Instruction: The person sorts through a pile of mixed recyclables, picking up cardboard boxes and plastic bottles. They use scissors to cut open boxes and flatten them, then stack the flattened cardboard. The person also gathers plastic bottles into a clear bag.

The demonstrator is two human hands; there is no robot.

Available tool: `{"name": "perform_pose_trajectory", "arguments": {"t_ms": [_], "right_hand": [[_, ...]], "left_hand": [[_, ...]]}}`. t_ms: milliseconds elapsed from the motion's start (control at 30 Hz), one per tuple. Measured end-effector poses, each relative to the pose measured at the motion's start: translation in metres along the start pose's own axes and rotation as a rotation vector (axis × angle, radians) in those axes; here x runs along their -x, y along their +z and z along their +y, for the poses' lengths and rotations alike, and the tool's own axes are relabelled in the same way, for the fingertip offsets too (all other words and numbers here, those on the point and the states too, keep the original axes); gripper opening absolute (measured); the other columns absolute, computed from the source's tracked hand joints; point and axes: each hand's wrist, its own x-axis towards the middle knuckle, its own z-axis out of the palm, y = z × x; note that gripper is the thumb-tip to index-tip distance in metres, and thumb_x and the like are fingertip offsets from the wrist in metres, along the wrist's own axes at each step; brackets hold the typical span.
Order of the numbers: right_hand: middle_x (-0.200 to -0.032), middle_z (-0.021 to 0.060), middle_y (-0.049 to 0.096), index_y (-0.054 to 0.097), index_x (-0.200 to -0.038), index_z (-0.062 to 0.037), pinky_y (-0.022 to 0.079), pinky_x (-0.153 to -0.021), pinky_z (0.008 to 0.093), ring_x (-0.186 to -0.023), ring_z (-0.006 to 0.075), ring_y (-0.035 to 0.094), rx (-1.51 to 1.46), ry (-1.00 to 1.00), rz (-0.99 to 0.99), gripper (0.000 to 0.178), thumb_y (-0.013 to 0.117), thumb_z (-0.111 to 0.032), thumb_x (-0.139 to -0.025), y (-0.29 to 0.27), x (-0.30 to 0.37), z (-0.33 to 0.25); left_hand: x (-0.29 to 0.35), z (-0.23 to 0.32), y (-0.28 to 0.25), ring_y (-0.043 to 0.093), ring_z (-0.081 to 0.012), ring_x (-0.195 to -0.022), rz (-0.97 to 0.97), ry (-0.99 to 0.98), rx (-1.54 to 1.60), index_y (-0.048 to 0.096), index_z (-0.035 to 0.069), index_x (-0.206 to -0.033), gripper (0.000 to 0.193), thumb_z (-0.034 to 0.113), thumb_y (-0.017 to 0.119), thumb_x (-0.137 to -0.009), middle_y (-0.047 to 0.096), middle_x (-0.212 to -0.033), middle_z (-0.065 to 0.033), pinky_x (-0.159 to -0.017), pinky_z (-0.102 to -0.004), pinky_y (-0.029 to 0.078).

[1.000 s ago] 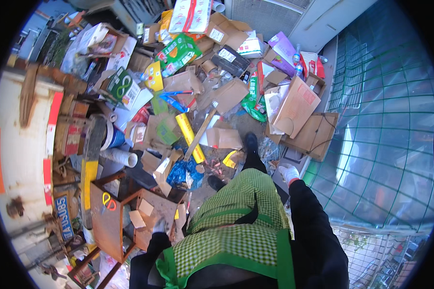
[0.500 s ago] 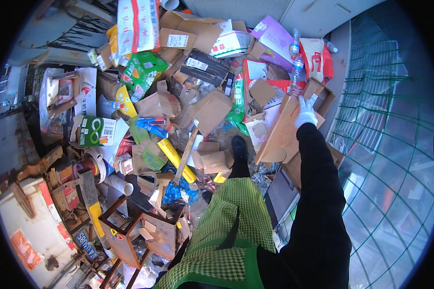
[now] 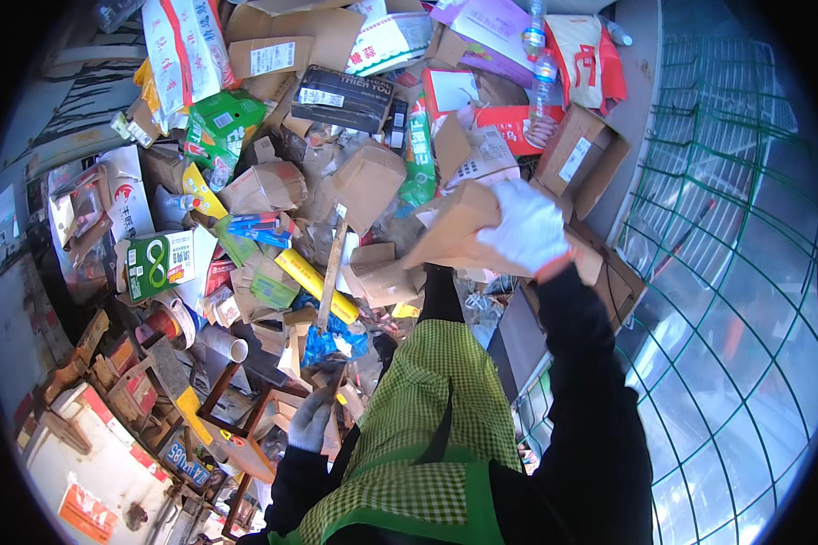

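My right hand [image 3: 527, 227], in a white glove, grips a brown cardboard box [image 3: 463, 222] by its upper side. The box is tilted in front of me, above the heap and my leg. Low on the left, my left hand [image 3: 311, 422], also in a white glove, holds nothing that I can see; its fingers are loosely apart beside a brown wooden frame [image 3: 254, 454]. An open cardboard box [image 3: 591, 159] with a white label lies just beyond my right hand. Another brown box [image 3: 613, 282] rests by the mesh.
A green wire mesh fence [image 3: 709, 272] runs down the right side. Mixed waste spreads ahead: a black box [image 3: 344, 98], a yellow tube [image 3: 316, 286], a wooden stick [image 3: 334, 272], plastic bottles [image 3: 543, 82] and a green carton [image 3: 159, 263]. A white panel [image 3: 95, 454] stands at the lower left.
My right hand has pulled the cardboard box from beside the fence toward me and to the left. My left hand has come into view at the lower left.
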Motion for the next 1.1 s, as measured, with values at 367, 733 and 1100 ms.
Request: {"name": "perform_pose_trajectory", "arguments": {"t_ms": [367, 733, 1100], "right_hand": [[-0.117, 0.0078, 0.071, 0.061, -0.129, 0.0016, 0.056, -0.087, 0.0291, -0.098, 0.0148, 0.069, -1.841, 1.030, 0.170, 0.045, 0.072, 0.006, -0.086, 0.058, 0.083, -0.160], [-0.145, 0.0260, 0.047, 0.040, -0.148, 0.0008, 0.040, -0.110, 0.0486, -0.134, 0.0401, 0.046, 0.000, 0.447, 0.170, 0.089, 0.077, -0.048, -0.083, 0.084, -0.038, -0.001], [-0.138, 0.0187, 0.061, 0.061, -0.134, -0.0080, 0.049, -0.104, 0.0412, -0.123, 0.0355, 0.061, 0.003, 0.363, -0.668, 0.078, 0.090, -0.035, -0.067, 0.159, -0.141, 0.079]], "left_hand": [[-0.042, 0.066, 0.077, 0.054, -0.0284, -0.130, -0.546, -0.345, 0.755, 0.051, 0.018, -0.143, 0.090, 0.065, 0.081, -0.073, 0.058, -0.142, -0.0053, -0.106, -0.0553, 0.046], [-0.066, 0.023, 0.004, 0.066, -0.0253, -0.112, 0.330, -0.141, 0.842, 0.056, 0.008, -0.137, 0.056, 0.037, 0.074, -0.093, 0.067, -0.129, -0.0082, -0.097, -0.0427, 0.055], [-0.159, -0.021, -0.077, 0.061, -0.0239, -0.121, 0.612, 0.034, 0.817, 0.052, 0.000, -0.140, 0.052, 0.021, 0.070, -0.096, 0.063, -0.132, -0.0097, -0.105, -0.0399, 0.048]]}}
